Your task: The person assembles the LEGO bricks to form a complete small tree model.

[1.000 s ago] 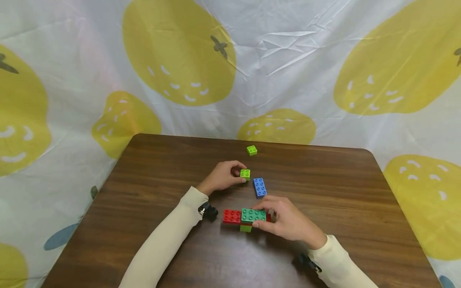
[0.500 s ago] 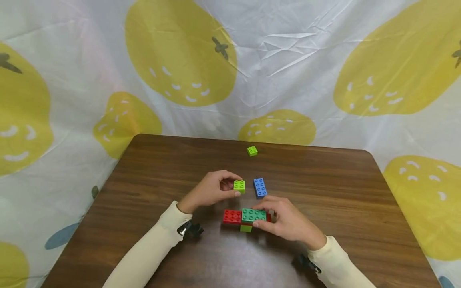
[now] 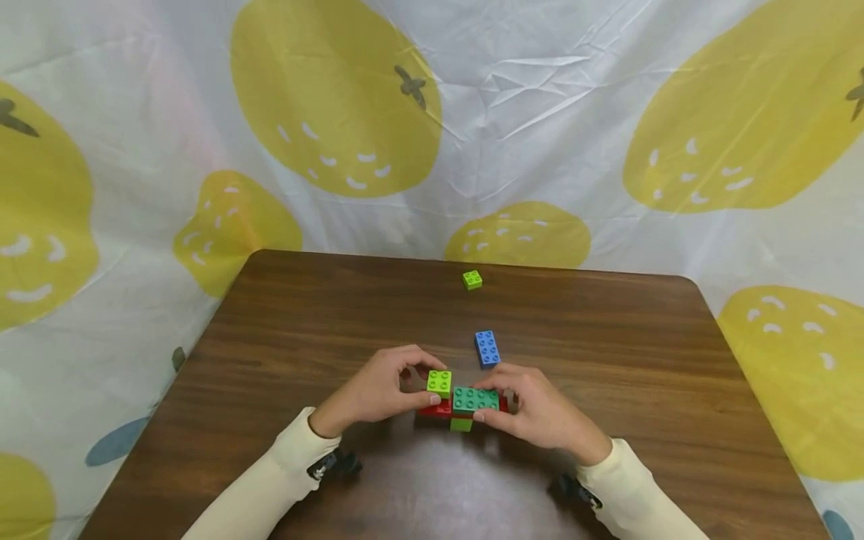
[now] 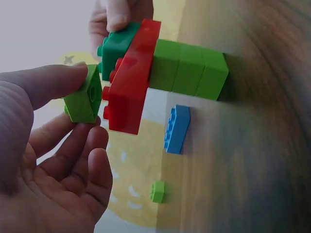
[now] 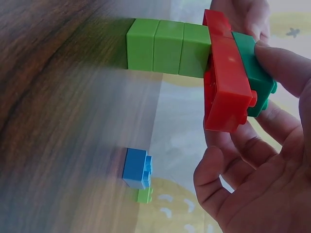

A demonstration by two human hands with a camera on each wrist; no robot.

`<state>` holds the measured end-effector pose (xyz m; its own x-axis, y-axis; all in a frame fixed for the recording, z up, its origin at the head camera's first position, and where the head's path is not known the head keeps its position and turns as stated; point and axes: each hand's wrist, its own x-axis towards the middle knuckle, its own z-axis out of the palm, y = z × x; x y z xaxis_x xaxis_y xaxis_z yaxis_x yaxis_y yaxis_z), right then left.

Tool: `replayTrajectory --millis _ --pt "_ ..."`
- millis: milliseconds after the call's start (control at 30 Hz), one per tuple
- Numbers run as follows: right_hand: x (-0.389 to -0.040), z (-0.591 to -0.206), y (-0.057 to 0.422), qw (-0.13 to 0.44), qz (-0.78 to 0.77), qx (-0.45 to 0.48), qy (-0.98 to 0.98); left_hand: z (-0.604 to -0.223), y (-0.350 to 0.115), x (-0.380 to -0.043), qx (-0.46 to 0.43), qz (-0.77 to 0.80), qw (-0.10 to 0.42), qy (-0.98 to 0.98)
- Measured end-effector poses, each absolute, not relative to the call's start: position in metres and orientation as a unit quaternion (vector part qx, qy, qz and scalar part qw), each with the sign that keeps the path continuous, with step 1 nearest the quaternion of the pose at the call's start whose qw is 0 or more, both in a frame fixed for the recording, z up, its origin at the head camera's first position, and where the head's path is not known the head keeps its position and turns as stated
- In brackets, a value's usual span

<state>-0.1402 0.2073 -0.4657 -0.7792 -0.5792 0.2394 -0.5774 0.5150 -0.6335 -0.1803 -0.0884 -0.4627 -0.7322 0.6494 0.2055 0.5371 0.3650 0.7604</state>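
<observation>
Lime brick (image 3: 439, 382) in brick-wide left grip (image 3: 379, 385)

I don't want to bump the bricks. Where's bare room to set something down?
The table is bare from the left hand to the left edge, and from the blue brick and right hand to the right edge. The middle is crowded: both hands at the brick tower, the blue brick just beyond. A green brick sits near the far edge.
</observation>
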Motion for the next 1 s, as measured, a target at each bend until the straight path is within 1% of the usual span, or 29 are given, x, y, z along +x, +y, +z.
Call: replayTrajectory --millis 233,500,733,1000 --pt "-0.139 -0.466 0.208 0.005 -0.366 -0.331 0.870 -0.470 -0.085 -0.174 0.372 0.416 0.059 0.828" --pt "-0.141 -0.466 0.208 -0.006 -0.366 -0.334 0.869 -0.475 -0.083 -0.172 0.377 0.419 0.061 0.824" --pt "-0.141 -0.467 0.208 -0.006 -0.366 -0.339 0.867 -0.479 -0.081 -0.169 0.366 0.427 0.057 0.825" --pt "-0.140 -0.467 0.208 0.006 -0.372 -0.331 0.867 -0.485 -0.080 -0.168 0.365 0.459 0.032 0.809"
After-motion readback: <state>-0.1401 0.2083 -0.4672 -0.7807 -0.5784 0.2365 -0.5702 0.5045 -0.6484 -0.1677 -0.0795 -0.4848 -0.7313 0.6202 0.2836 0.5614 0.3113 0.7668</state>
